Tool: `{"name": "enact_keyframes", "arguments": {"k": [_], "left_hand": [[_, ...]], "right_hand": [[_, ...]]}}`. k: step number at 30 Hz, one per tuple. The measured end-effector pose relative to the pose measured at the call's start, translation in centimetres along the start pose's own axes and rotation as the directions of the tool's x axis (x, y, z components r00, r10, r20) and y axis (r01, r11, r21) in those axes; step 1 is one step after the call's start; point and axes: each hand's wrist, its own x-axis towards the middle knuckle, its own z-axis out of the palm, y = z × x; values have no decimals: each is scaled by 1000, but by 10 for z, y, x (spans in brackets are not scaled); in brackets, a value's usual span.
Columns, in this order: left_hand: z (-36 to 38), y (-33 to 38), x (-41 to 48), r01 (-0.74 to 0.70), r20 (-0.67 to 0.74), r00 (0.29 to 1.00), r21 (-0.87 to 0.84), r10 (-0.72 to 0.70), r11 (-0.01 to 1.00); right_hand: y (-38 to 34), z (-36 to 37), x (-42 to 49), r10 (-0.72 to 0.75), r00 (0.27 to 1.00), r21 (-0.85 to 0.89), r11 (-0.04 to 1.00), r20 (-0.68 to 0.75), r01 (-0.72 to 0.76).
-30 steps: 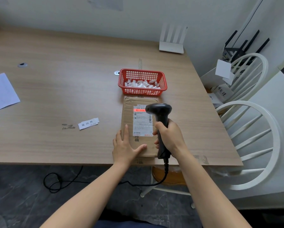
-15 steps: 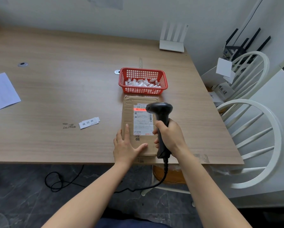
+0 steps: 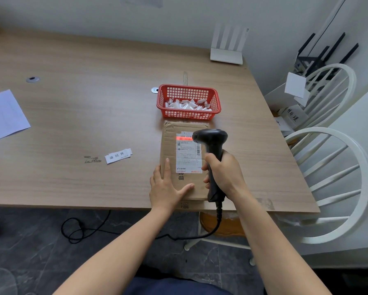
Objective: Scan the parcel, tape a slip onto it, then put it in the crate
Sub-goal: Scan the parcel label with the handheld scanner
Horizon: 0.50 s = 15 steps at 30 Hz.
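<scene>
While the one cardboard parcel [image 3: 184,162] lies flat near the front edge of the wooden surface [image 3: 93,116], we keep it pinned with our left hand [image 3: 168,186]: palm down on its near left corner, fingers [image 3: 167,167] spread and flat along the left side, thumb stretched across the near end, nothing grasped. One white shipping label [image 3: 188,153] sits on top of the parcel, and a red line of light falls across the barcode at its far end.

Our right hand [image 3: 223,173] is clenched round the handle of the single black scanner [image 3: 211,145], held upright just above the parcel's right side, its head tipped toward the label. The forearm comes up from the lower right with the wrist roughly straight. One black cable [image 3: 218,218] drops from the handle's base below the surface edge.

Just beyond the parcel's far end stands one red crate [image 3: 188,102], a mesh basket holding a heap of small white pieces too jumbled for us to count. To the left, well apart from the parcel, lie one small printed slip [image 3: 118,156] and, further left at the edge of view, one sheet of paper [image 3: 3,114]. One white router [image 3: 227,46] with four antennas stands at the far corner. Two white chairs [image 3: 332,167] stand at the right.
</scene>
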Motion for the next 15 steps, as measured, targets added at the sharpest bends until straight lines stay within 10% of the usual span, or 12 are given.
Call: {"name": "enact_keyframes", "arguments": {"k": [15], "left_hand": [[1, -1, -3, -13, -8, 1000, 1, 13, 1000]], "right_hand": [[0, -3, -3, -9, 1000, 15, 1000, 4, 8]]}}
